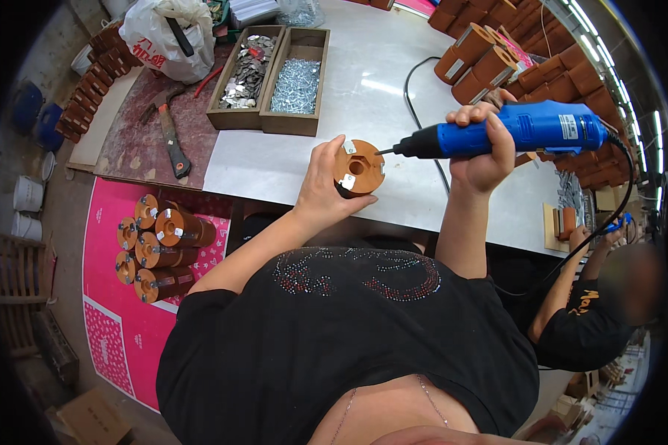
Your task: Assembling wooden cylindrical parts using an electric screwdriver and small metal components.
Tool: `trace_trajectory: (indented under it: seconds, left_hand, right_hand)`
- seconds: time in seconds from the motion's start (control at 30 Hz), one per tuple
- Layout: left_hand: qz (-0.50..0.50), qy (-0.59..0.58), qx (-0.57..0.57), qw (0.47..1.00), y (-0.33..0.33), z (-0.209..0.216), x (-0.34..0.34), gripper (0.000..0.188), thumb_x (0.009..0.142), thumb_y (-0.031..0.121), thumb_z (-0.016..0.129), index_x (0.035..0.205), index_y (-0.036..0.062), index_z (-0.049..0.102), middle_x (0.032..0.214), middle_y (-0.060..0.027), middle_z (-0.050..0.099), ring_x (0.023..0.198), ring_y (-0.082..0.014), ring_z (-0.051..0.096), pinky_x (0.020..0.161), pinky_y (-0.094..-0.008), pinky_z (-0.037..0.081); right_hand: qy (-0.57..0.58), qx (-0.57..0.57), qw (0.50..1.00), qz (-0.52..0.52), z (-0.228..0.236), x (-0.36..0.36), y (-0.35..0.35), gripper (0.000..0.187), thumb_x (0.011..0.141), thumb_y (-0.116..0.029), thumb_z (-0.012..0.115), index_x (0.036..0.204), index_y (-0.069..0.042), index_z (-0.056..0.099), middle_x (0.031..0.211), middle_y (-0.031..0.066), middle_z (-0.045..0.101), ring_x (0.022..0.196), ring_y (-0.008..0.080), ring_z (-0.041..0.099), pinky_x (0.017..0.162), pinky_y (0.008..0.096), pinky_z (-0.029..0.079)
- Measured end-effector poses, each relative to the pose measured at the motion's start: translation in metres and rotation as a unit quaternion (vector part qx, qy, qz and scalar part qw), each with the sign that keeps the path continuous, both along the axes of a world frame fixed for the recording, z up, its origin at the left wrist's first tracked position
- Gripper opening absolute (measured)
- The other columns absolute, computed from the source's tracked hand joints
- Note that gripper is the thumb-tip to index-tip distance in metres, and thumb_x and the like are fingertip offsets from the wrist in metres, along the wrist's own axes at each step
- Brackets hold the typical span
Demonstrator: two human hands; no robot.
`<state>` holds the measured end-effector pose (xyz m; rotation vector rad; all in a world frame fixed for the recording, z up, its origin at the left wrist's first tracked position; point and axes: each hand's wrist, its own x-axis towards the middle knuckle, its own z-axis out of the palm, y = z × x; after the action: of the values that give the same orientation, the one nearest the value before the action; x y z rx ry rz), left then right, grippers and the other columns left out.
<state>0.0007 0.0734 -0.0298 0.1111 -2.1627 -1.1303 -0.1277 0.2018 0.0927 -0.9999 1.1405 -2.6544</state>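
My left hand [321,184] is closed around a reddish-brown cylinder [371,172], its round end facing up. That end has a hole with a notched recess at its middle, and small metal tabs sit near its rim. A blue electric screwdriver [527,127] lies almost level in my right hand [482,148], fingers wrapped round its body. Its thin bit [386,152] points left and reaches over the right side of the cylinder's face. Whether the bit touches a screw there is too small to tell.
Behind the cylinder stand two wooden boxes: one [230,120] of flat metal pieces, one [289,124] of screws. A hammer [172,141] and plastic bag [172,52] lie left. Finished-looking cylinders [178,228] stand lower left, more [467,53] at right. A co-worker [583,326] sits right; a black cable [631,178] hangs nearby.
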Motion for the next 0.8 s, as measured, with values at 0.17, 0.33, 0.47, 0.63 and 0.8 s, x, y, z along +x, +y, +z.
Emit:
trace_trajectory:
  seconds: [0.17, 0.33, 0.47, 0.63, 0.8]
  left_hand:
    - [-0.004, -0.007, -0.004, 1.000, -0.002, 0.001, -0.002, 0.088, 0.049, 0.018, 0.081, 0.122, 0.0051, 0.034, 0.111, -0.0156, 0.038, 0.102, -0.0293, 0.044, 0.085, -0.0345, 0.040]
    - [-0.015, 0.017, 0.017, 1.000, -0.002, -0.001, -0.003, 0.086, 0.048, 0.015, 0.081, 0.120, 0.0050, 0.035, 0.110, -0.0148, 0.039, 0.100, -0.0285, 0.046, 0.083, -0.0339, 0.042]
    - [-0.013, 0.012, 0.021, 1.000, -0.001, 0.001, -0.001, 0.087, 0.048, 0.016, 0.081, 0.121, 0.0047, 0.034, 0.110, -0.0152, 0.039, 0.101, -0.0286, 0.045, 0.084, -0.0341, 0.041]
    - [-0.013, 0.015, 0.020, 1.000, 0.000, -0.002, -0.002, 0.094, 0.049, 0.017, 0.081, 0.125, 0.0045, 0.027, 0.112, -0.0166, 0.037, 0.103, -0.0295, 0.043, 0.086, -0.0347, 0.039]
    - [-0.004, 0.016, 0.019, 1.000, 0.000, -0.002, -0.001, 0.098, 0.050, 0.017, 0.081, 0.127, 0.0026, 0.022, 0.115, -0.0180, 0.035, 0.105, -0.0312, 0.042, 0.087, -0.0358, 0.039]
  right_hand:
    - [0.083, 0.022, 0.996, -0.004, -0.002, 0.009, -0.023, 0.045, 0.072, -0.003, 0.053, 0.111, 0.004, 0.033, 0.069, 0.0103, 0.055, 0.061, 0.0183, 0.056, 0.064, 0.0325, 0.048]
    - [0.105, 0.041, 0.994, 0.014, -0.004, 0.014, -0.041, 0.046, 0.070, -0.002, 0.058, 0.109, 0.003, 0.034, 0.067, 0.0099, 0.056, 0.061, 0.0179, 0.057, 0.062, 0.0316, 0.048]
    - [0.101, 0.060, 0.993, 0.016, -0.004, 0.014, -0.045, 0.046, 0.070, -0.002, 0.058, 0.109, 0.002, 0.034, 0.067, 0.0100, 0.056, 0.060, 0.0180, 0.058, 0.062, 0.0320, 0.048]
    - [0.103, 0.072, 0.992, 0.014, -0.003, 0.013, -0.047, 0.047, 0.069, -0.003, 0.059, 0.108, 0.002, 0.034, 0.066, 0.0099, 0.056, 0.060, 0.0185, 0.058, 0.061, 0.0319, 0.048]
    - [0.113, 0.079, 0.990, 0.014, -0.001, 0.014, -0.047, 0.046, 0.069, -0.003, 0.059, 0.108, 0.002, 0.035, 0.065, 0.0094, 0.056, 0.059, 0.0184, 0.058, 0.061, 0.0317, 0.048]
